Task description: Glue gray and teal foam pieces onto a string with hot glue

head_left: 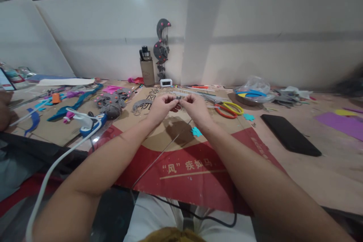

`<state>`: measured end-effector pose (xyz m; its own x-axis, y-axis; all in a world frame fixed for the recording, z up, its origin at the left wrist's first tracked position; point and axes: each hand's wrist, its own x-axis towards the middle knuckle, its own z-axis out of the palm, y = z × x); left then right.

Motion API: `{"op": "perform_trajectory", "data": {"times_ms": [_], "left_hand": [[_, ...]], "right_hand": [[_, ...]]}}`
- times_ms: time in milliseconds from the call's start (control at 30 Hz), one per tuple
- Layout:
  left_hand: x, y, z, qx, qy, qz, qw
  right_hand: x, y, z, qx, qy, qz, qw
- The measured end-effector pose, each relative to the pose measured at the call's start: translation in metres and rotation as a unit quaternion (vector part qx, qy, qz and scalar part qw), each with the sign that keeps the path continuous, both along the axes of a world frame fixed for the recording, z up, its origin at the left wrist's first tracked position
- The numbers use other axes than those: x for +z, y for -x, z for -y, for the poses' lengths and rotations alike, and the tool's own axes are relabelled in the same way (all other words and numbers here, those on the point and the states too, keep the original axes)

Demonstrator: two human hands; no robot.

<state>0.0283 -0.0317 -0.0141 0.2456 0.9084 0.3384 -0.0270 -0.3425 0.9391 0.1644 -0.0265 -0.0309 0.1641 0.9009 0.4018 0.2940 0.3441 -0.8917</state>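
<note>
- Bare forearms [113,155] are reaching forward from the bottom corners, above white-trousered legs [151,219].
- White wall panels [241,22] are standing upright behind the table [309,181], which is stretching across the view.
- Red-and-tan cardboard [193,189] is lying beneath the hands, its red part carrying pale Chinese characters.
- Well to the right, a flat black object [289,135] is resting on the table.
- Beyond the hands, a brown bottle [147,72] is standing just beside grey crescent shapes [162,50] dotted with pink.
- Left hand [163,107] and right hand [195,107] are nearly meeting above the cardboard, both closed at the fingertips, pinching a small grey piece [178,98].
- Grey yarn [113,109] is sitting left of the left hand.
- Red and yellow scissor handles [236,112] are lying right of the right hand.
- Near the right wrist, a turquoise flower cut-out [196,132] is lying on the cardboard.
- Thin grey cord [161,154] is slanting toward the right hand; whether it is joining the piece is unclear.
- Between the fingertips, the piece itself is appearing too small to make out.
</note>
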Motion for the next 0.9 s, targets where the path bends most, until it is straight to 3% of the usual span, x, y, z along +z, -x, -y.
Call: {"op": "perform_trajectory", "data": {"times_ms": [300, 567, 667, 900], "left_hand": [[-0.007, 0.001, -0.011, 0.003, 0.043, 0.045, 0.998], [-0.011, 0.002, -0.014, 0.073, -0.003, 0.035, 0.997], [-0.009, 0.000, -0.011, 0.032, 0.016, 0.035, 0.999], [-0.001, 0.007, -0.013, -0.085, 0.157, 0.071, 0.981]], "right_hand": [[0.003, 0.006, 0.007, 0.048, 0.014, -0.017, 0.999], [0.002, 0.007, 0.007, 0.045, -0.007, -0.022, 0.999], [0.002, 0.003, 0.004, 0.038, -0.008, -0.020, 0.999], [0.005, -0.008, -0.001, 0.050, 0.040, -0.010, 0.998]]}}
